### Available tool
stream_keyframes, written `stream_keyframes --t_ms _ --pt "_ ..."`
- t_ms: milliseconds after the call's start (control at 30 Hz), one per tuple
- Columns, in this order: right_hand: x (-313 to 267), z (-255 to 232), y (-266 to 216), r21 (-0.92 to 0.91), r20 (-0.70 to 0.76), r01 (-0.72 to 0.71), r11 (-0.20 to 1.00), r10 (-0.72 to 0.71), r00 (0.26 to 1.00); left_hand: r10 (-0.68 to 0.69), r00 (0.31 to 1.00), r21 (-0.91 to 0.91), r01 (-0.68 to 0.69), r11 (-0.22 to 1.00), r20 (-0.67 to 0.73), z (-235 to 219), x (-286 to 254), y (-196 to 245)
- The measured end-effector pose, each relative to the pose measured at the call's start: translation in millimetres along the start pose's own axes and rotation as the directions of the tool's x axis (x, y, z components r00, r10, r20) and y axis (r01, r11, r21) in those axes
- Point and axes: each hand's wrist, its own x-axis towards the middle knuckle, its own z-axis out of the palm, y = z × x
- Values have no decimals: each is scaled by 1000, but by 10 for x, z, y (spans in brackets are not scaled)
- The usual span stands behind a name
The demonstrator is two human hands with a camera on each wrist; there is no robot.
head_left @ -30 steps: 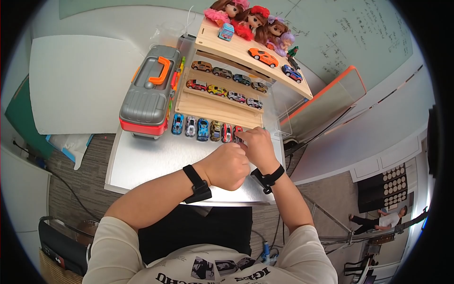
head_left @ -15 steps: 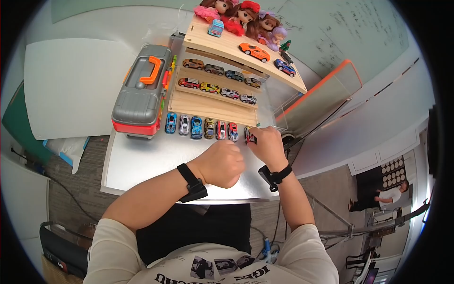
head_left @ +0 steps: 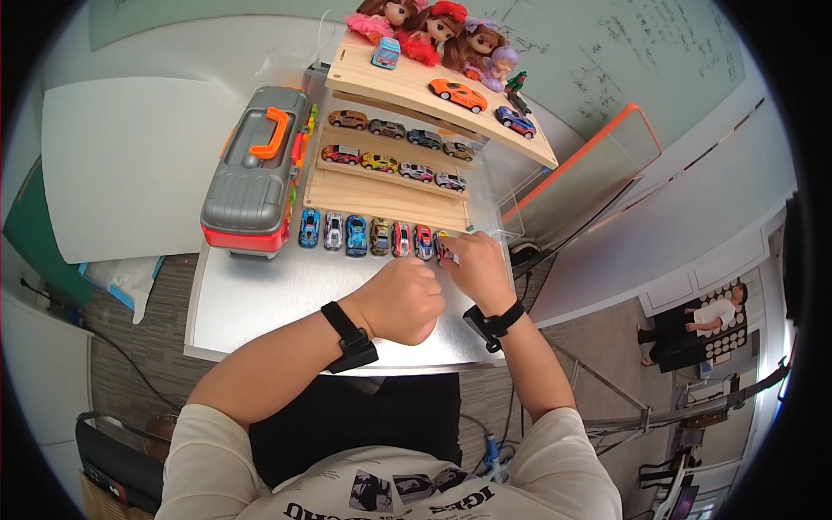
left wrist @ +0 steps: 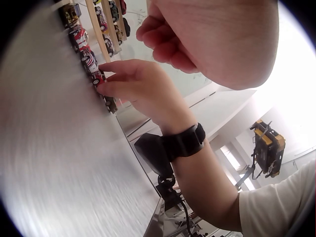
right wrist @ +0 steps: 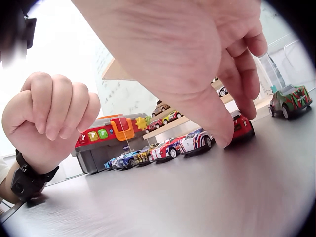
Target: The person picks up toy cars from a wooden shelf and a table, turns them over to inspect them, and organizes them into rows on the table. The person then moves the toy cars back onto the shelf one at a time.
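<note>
My right hand (head_left: 478,270) pinches a red toy car (right wrist: 243,126) between thumb and fingers, its wheels down at the metal tabletop. This car is the rightmost of a side-by-side row in the head view, close beside a white, red and blue striped car (head_left: 423,243). My left hand (head_left: 401,301) is curled into a fist nearer my body, apart from the cars, with nothing seen in it. A green toy car (right wrist: 291,102) stands right of the held one in the right wrist view; in the head view my right hand hides it.
A grey and red toolbox (head_left: 252,169) with an orange handle stands left of the row. Behind the row, a wooden rack (head_left: 387,196) carries more toy cars on its steps. Dolls (head_left: 431,33) and an orange car (head_left: 458,94) sit on the top board.
My right hand left the striped car, took hold of the red car further right, and has brought it leftward against the row's end. My left fist has stayed nearly in place.
</note>
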Motion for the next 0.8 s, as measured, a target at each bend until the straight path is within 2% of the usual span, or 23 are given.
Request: stream_keyframes --t_ms 267,400,600,667,800 --pt "34 50 43 23 1 4 1000 -4 1000 -2 1000 7 2 1000 -5 -20 18 11" --pt "29 -80 -4 43 -19 -31 999 32 999 3 1000 10 -3 1000 -4 -37 10 -14" --pt "-56 -222 174 -124 22 -67 990 71 997 -17 1000 13 16 1000 26 -13 -14 -23" --pt "-95 -233 159 -99 90 -195 976 204 975 -18 999 11 17 1000 37 -5 -15 -21" --pt "-170 -85 256 -21 149 -276 961 276 950 -21 998 15 20 1000 59 -11 -14 -28"
